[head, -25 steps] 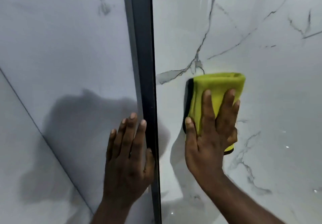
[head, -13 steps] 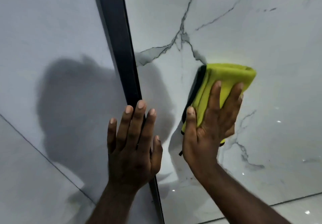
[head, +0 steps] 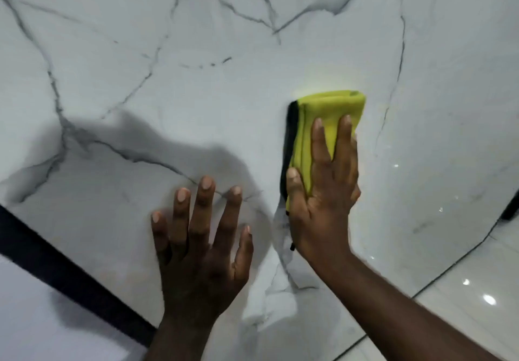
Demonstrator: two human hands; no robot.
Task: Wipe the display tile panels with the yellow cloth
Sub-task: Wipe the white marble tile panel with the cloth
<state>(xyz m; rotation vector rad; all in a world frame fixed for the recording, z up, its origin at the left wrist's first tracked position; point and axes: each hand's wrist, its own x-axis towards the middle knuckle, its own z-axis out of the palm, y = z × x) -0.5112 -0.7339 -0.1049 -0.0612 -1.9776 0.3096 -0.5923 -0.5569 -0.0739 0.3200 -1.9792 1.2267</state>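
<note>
A: R hand (head: 323, 200)?
B: Fingers straight, pressing folded yellow cloth (head: 331, 108) flat vs marble tile panel (head: 196, 94), right of centre.
A: L hand (head: 202, 256)?
B: Spread flat on same panel, holding nothing, near cloth; black frame strip (head: 56, 262) bottom-left.

Veined white tile panel (head: 196, 94), yellow cloth (head: 328, 108) against it
</note>
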